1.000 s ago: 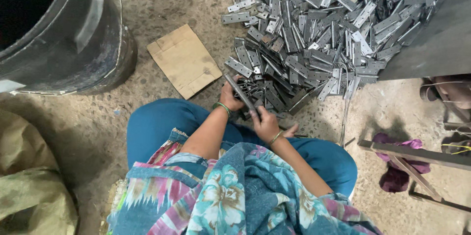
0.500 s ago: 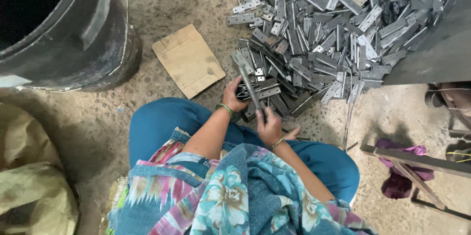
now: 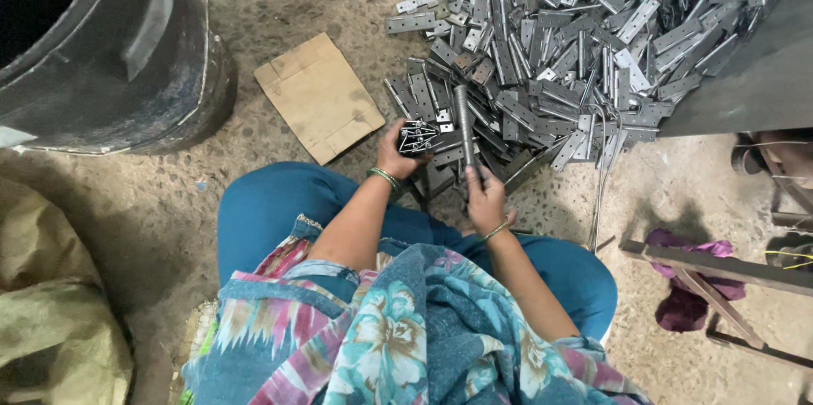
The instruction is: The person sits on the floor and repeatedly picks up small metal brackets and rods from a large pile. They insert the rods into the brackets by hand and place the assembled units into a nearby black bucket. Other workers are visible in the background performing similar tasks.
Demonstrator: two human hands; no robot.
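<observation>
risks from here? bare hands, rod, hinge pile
1. The left hand grips a hinge stack bare; stamped edges could cut skin.
2. The right hand holds the rod only at its lower end, so the far tip may swing wide and miss the stack.
3. The hinge pile slopes toward the knees; loose pieces might slide onto the hands.
</observation>
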